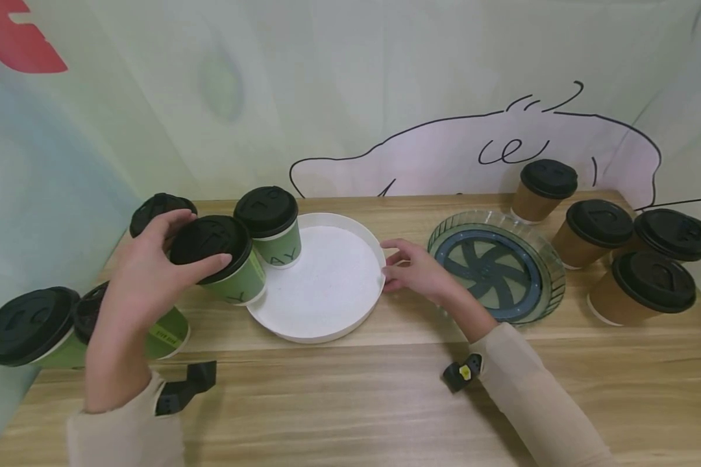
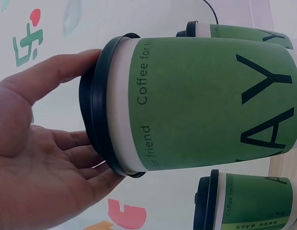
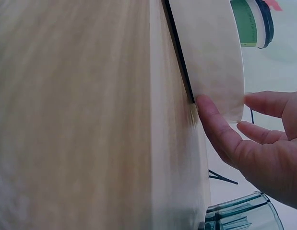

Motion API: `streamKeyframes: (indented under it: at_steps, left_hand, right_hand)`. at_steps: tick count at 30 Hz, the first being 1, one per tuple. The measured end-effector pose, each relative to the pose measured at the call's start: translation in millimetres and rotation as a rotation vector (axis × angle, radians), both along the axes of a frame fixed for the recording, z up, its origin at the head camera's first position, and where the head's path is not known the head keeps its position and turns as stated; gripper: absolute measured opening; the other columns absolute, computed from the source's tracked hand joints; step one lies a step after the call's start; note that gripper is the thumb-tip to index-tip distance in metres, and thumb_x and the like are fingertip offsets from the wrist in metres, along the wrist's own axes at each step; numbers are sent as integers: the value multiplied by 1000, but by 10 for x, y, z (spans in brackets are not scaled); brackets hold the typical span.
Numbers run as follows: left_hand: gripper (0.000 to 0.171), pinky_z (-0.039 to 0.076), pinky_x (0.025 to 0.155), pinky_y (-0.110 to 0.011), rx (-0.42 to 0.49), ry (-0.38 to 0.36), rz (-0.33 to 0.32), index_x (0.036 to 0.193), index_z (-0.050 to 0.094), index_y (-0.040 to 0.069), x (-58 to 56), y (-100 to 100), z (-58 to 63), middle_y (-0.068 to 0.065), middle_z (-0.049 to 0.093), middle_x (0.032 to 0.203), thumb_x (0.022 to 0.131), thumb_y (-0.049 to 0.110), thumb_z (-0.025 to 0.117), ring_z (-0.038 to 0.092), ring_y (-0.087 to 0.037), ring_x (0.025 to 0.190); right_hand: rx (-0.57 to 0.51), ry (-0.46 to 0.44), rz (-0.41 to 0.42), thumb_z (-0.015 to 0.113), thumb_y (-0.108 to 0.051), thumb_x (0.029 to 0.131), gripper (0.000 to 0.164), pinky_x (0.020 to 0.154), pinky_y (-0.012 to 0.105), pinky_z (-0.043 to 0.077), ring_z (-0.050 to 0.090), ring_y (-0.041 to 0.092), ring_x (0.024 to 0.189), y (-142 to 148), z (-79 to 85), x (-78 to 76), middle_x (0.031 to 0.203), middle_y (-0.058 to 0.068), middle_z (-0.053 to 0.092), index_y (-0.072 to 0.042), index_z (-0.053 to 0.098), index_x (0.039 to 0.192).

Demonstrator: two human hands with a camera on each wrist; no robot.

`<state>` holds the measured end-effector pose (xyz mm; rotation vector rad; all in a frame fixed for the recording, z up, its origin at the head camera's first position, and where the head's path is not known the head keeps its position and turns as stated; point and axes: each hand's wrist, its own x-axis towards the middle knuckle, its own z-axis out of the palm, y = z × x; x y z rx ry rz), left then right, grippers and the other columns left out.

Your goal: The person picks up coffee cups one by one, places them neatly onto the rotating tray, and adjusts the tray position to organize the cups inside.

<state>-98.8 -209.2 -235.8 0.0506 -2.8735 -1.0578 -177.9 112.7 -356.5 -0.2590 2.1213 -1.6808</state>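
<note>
My left hand (image 1: 143,272) grips a green paper coffee cup (image 2: 201,105) by its black lid, thumb and fingers spread around the lid's edge. In the head view this cup is at the left rim of a white round tray (image 1: 327,285); whether its base touches anything, I cannot tell. Another green cup (image 1: 279,250) with a black lid stands upright at the tray's back left. At the opposite side, my right hand (image 1: 415,269) holds the tray's edge. The right wrist view shows its fingertips (image 3: 206,103) at the tray's side wall (image 3: 215,57).
Several more green lidded cups stand at the left, one partly behind my left hand, such as the far-left cup (image 1: 29,327). A ribbed clear glass dish (image 1: 555,279) sits right of the tray. Beyond it are several brown lidded cups (image 1: 584,243) on the wooden table (image 1: 350,402).
</note>
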Motion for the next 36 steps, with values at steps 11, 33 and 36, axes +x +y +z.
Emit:
streamKeyframes:
  at_steps: [11, 33, 36]
  left_hand:
    - [84, 29, 94, -59, -3, -12, -12, 142, 24, 2, 22, 104, 7, -23, 31, 141, 81, 38, 68, 31, -43, 124]
    - [85, 29, 95, -59, -21, -10, -47, 140, 28, -1, 33, 245, -8, -24, 35, 137, 78, 39, 70, 33, -42, 122]
    - [83, 31, 94, -58, -26, -6, -54, 139, 30, -1, 27, 272, -17, -24, 37, 136, 78, 39, 71, 35, -41, 121]
  right_hand:
    - [-2, -10, -9, 53, 4, 89, 50, 73, 36, 54, 63, 28, 81, 3, -9, -4, 112, 24, 44, -2, 36, 136]
    - [13, -14, -10, 53, 2, 89, 50, 73, 35, 54, 62, 28, 82, 3, -12, -12, 112, 23, 45, -5, 36, 136]
    - [10, -15, -12, 53, 3, 89, 50, 73, 36, 54, 63, 28, 82, 5, -16, -14, 112, 23, 45, -4, 37, 136]
